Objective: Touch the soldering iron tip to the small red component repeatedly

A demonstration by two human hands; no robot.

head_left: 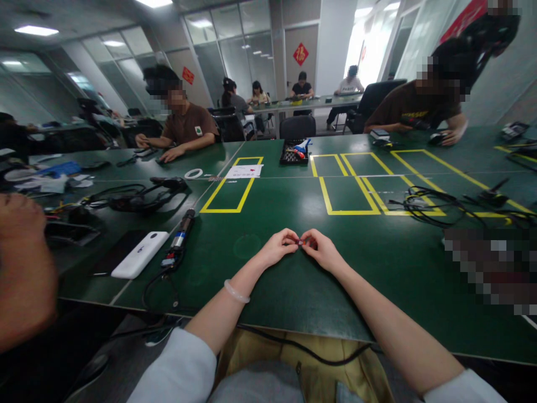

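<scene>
Both hands meet over the green table (268, 296), a little right of the middle of the view. The fingertips of my left hand (282, 246) and my right hand (319, 247) pinch a tiny red and whitish part (300, 243) from its two sides. The part is too small to identify. Several fingers of each hand are curled around it. A pale bracelet (236, 292) circles my left wrist.
At the left lie a white power bank (141, 255), a cylindrical device (179, 238) and black cables. A black tray (294, 152) with tools stands ahead, near yellow tape outlines (352, 212). More cables (436, 204) lie right. People sit around the tables; a bare arm (27, 268) is at far left.
</scene>
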